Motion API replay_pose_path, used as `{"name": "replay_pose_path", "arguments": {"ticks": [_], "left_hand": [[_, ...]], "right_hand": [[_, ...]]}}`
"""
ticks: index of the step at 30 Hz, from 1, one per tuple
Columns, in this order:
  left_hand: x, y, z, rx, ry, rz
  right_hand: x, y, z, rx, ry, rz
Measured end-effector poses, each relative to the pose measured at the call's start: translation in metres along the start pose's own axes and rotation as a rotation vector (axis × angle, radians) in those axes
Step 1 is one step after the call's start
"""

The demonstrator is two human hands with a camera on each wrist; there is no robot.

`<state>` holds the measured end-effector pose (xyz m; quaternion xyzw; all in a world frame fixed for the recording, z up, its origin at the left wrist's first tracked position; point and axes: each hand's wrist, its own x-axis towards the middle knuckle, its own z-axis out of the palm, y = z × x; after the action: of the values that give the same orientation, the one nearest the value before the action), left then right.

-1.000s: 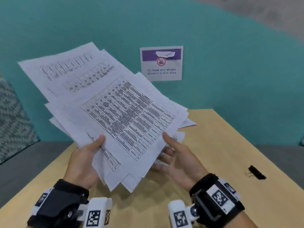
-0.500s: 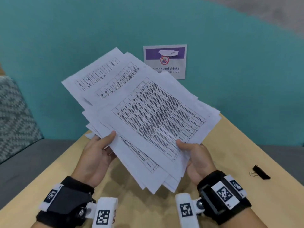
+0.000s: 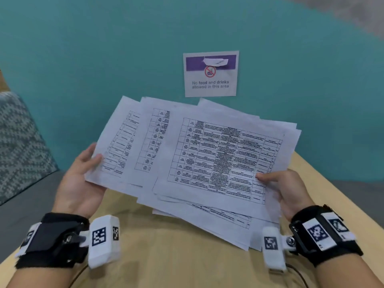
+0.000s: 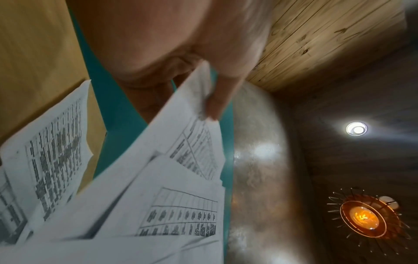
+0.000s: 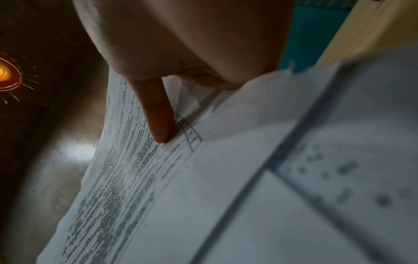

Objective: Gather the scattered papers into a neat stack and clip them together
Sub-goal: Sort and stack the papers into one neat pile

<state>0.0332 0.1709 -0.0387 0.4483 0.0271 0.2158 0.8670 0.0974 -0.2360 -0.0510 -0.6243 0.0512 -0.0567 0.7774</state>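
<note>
Several white printed papers (image 3: 209,154) with tables are fanned out unevenly and held in the air over the wooden table (image 3: 187,262). My left hand (image 3: 83,179) grips their left edge, thumb on top. At the right edge my right hand (image 3: 284,190) holds them, its thumb pressing the top sheet. In the left wrist view the thumb pins the papers (image 4: 158,178). The right wrist view has a thumb on the papers (image 5: 203,178) too. No clip is in view now.
A teal wall with a "No food and drinks" sign (image 3: 211,73) stands behind the table. A grey patterned cushion (image 3: 18,146) lies at the left on a grey seat. Wrist cameras (image 3: 102,240) hang under both wrists.
The papers have swung from a steep diagonal to nearly level. My hands moved apart to the left and right edges. The black clip at the right has left the view.
</note>
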Motion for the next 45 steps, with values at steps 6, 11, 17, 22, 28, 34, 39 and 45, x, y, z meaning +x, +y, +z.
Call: {"name": "replay_pose_path", "arguments": {"ticks": [6,11,17,22,28,34,39,45], "left_hand": [[0.002,-0.017,0.008,0.213,0.044,-0.077],[-0.001,-0.021,0.012,0.355,0.041,-0.049],[-0.002,-0.029,0.015,0.442,0.045,-0.091],[-0.001,-0.018,0.013,0.449,0.066,-0.025],[-0.007,-0.029,0.017,0.608,-0.055,-0.117],[-0.012,-0.041,0.027,0.679,-0.079,-0.092],[-0.009,-0.046,0.023,0.671,-0.033,-0.125],[-0.007,-0.052,0.022,0.666,-0.014,-0.135]], "right_hand": [[0.000,0.002,-0.001,0.022,0.010,0.014],[0.000,0.001,-0.002,0.030,-0.014,0.015],[0.000,0.000,-0.004,0.001,-0.042,0.017],[0.001,0.000,-0.007,-0.002,-0.023,0.006],[0.001,-0.003,-0.006,0.056,0.049,-0.066],[0.000,-0.006,0.002,0.138,0.109,-0.294],[-0.003,-0.007,0.006,0.073,0.108,-0.439],[-0.006,-0.006,0.002,-0.012,-0.050,-0.390]]}}
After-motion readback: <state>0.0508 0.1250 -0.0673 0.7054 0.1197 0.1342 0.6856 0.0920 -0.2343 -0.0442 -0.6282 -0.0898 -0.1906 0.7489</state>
